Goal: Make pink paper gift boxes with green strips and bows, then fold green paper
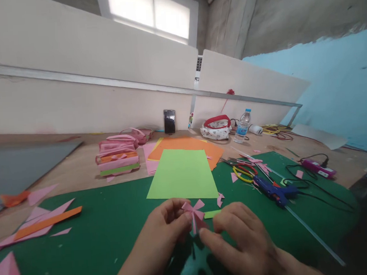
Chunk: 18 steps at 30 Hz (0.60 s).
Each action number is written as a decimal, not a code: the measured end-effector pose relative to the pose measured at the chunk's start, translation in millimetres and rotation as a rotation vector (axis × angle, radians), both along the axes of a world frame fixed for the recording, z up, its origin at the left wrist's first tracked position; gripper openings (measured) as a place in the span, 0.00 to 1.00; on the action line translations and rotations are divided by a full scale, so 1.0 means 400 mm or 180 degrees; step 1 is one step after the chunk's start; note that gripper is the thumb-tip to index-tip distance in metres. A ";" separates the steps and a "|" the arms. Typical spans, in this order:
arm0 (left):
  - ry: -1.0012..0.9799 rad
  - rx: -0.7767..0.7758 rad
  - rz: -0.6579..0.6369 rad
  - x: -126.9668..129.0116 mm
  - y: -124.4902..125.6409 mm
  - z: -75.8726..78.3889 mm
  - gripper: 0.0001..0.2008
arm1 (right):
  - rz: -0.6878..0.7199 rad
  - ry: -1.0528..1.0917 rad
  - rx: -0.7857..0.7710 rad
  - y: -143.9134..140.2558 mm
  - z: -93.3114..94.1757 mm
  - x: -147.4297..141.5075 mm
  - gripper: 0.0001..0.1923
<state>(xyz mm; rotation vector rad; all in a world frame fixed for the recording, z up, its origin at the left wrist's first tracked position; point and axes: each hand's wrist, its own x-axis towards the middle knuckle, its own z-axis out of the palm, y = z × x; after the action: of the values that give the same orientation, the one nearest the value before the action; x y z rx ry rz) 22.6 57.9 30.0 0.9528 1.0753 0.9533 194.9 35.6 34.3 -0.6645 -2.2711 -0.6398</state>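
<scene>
A small pink paper bow [194, 213] is pinched between both hands just above the green cutting mat [114, 224]. My left hand [167, 225] holds its left side with fingertips closed on the paper. From the right, my right hand [239, 238] grips the bow's lower tail with thumb and forefinger. A narrow green paper strip [212, 214] lies on the mat right behind the bow. A light green sheet [182, 175] lies flat just beyond the hands.
Orange sheets [184, 148] and pink paper baskets [118, 156] sit further back. A blue glue gun [275, 190], scissors [243, 171], a metal ruler [313, 233] and cables lie to the right. Pink and orange scraps [42, 223] litter the left. A bottle [242, 126] and phone [169, 121] stand by the wall.
</scene>
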 end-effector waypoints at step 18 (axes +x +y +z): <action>0.0389 0.0450 0.0024 -0.001 -0.001 0.009 0.06 | -0.0177 0.0843 -0.0659 0.044 0.007 -0.059 0.12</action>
<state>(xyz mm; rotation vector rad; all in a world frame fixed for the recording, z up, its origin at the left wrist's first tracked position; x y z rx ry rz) 22.2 57.7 33.4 1.1358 1.1255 0.9978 171.4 53.0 37.1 -0.8610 -2.0922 -0.3217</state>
